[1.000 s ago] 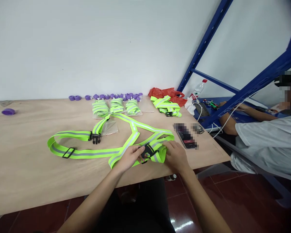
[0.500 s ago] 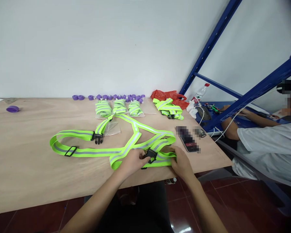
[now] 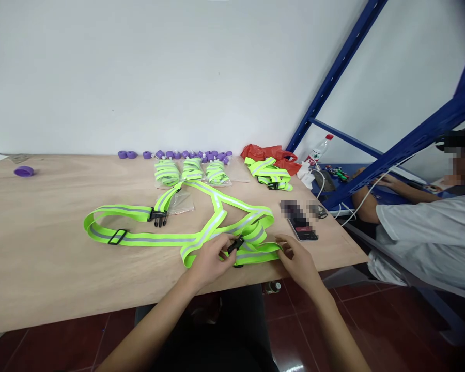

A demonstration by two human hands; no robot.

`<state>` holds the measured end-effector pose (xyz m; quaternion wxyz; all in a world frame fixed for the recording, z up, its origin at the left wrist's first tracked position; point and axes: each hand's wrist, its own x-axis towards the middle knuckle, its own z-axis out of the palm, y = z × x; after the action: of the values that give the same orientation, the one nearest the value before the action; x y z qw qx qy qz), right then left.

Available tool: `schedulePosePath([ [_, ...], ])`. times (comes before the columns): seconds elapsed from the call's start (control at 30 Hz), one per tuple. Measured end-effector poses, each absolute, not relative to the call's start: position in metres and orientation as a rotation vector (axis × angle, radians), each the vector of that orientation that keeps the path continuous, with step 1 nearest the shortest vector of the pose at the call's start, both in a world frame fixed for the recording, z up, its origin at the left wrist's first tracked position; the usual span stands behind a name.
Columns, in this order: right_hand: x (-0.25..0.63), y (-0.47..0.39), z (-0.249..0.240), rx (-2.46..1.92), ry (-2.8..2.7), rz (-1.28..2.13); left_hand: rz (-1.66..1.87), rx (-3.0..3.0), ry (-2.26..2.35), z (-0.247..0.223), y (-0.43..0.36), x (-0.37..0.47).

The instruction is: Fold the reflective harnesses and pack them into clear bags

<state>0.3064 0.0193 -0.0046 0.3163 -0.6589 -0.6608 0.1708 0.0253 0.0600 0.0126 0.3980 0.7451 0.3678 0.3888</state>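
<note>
In the head view, a yellow-green reflective harness (image 3: pixel 158 239) lies spread on the tabletop (image 3: pixel 62 279), from left of centre to the lower middle of the frame. Of the hands, the left hand (image 3: pixel 214 260) grasps a black buckle (image 3: pixel 236 245) on it between thumb and fingers, at lower centre. The right hand (image 3: pixel 299 262), just to the right, has its fingertips at the end of a strap loop; whether they pinch it or only touch it, I cannot tell. A pronged buckle half (image 3: pixel 159 218) and a black slider (image 3: pixel 117 237) sit on the harness's left part. Above, near the wall, are three bagged bundles (image 3: pixel 167 172), a row of purple caps (image 3: pixel 177 155) and, right of centre, a folded second harness (image 3: pixel 269 170) by a red plastic bag (image 3: pixel 265 152). The bottle (image 3: pixel 320 149) at upper right has a red cap and a red-and-white label, its print too small to read. The phone (image 3: pixel 299 222), right of centre, shows a partly pixelated screen with no legible words. At far right is a co-worker's pale sleeve (image 3: pixel 406 214)
</note>
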Motion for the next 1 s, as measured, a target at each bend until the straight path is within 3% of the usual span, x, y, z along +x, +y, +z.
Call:
schedulePosePath([
  [0.63,0.27,0.012,0.016,-1.401,-1.945,0.113,1.044,1.604,0.897,0.013,0.055,0.04],
  [1.0,0.264,0.016,0.012,-1.49,-1.831,0.175,1.05,1.503,0.872,0.016,0.059,0.043],
])
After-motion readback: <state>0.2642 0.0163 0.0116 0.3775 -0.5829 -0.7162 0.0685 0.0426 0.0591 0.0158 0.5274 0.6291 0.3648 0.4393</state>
